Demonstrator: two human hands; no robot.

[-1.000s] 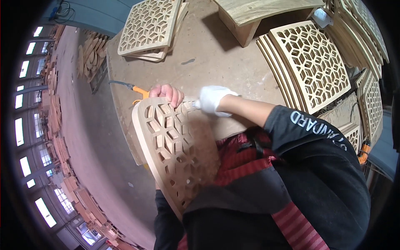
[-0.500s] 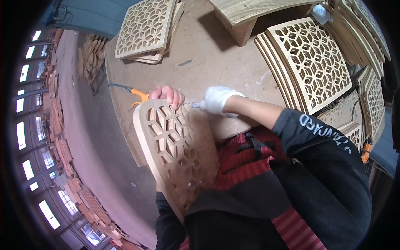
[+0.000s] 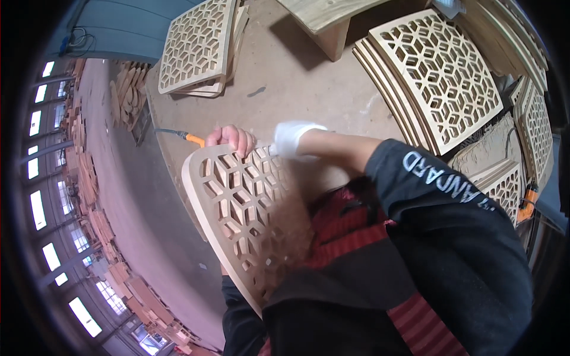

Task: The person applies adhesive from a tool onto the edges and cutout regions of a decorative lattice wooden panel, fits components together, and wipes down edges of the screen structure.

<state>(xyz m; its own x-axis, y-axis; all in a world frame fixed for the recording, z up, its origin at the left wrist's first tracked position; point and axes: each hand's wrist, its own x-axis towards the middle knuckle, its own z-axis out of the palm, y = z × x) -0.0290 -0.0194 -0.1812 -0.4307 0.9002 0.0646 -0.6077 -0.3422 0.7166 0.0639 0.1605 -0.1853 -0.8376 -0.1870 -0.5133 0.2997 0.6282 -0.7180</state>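
Note:
A pale wooden panel (image 3: 196, 196) with a cut-out lattice of star and diamond shapes stands tilted against my front. My bare left hand (image 3: 233, 140) grips its upper edge, fingers curled over the rim; the left forearm passes behind the panel. At the same edge, right of those fingers, is my right hand (image 3: 295, 139) in a white glove. Its fingers are closed and smeared by motion, and what they hold cannot be made out. Just left of my left hand, an orange-handled tool (image 3: 194, 140) on a dark hose lies on the table, partly hidden.
Lattice panels are stacked at the back left (image 3: 196, 47) and, curved, at the right (image 3: 436, 77). A wooden stand (image 3: 332, 18) occupies the table's (image 3: 297, 89) far side. Another orange tool (image 3: 527, 204) hangs at the far right. Timber piles (image 3: 89, 202) line the left.
My gloved right hand has shifted left along the panel's edge towards my left hand. The greyish thin thing seen at its fingers is no longer distinct. The whole view has turned slightly.

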